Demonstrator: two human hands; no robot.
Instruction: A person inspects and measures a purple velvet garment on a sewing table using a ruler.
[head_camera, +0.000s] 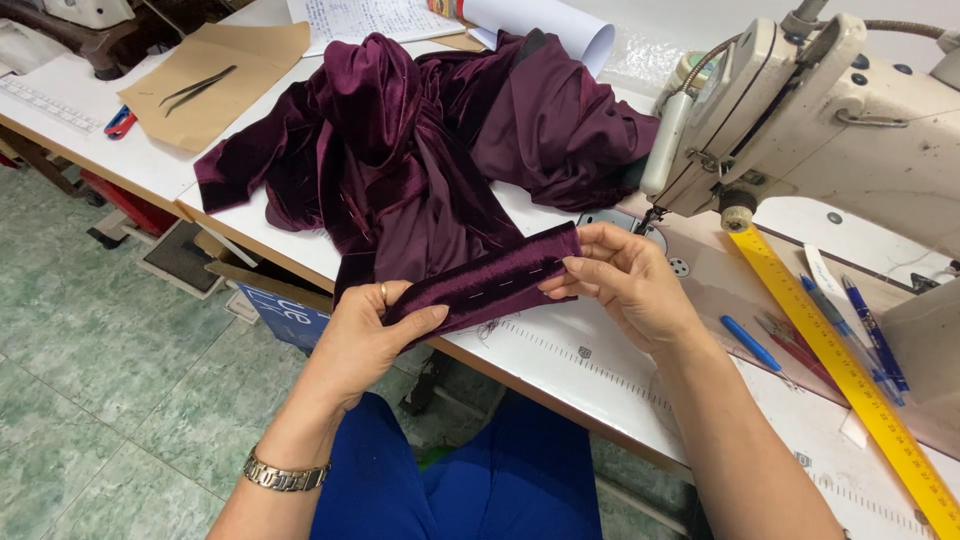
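A heap of dark purple velvet fabric (420, 140) lies on the white table (590, 370). A folded strip of that fabric (490, 280), with a row of pale stitches along it, stretches between my hands. My left hand (370, 335) pinches the strip's near end, thumb on top; a ring and a metal wristwatch (283, 475) show on that arm. My right hand (625, 280) grips the strip's far end, close to the needle of the cream sewing machine (810, 110).
A yellow ruler (850, 375) lies slanted at the right, with several blue and red pens (860, 335) beside it. At the far left sit brown paper (215, 75), black tweezers (195, 90) and small clippers (120, 122). Papers and a white roll (545, 25) lie behind the fabric.
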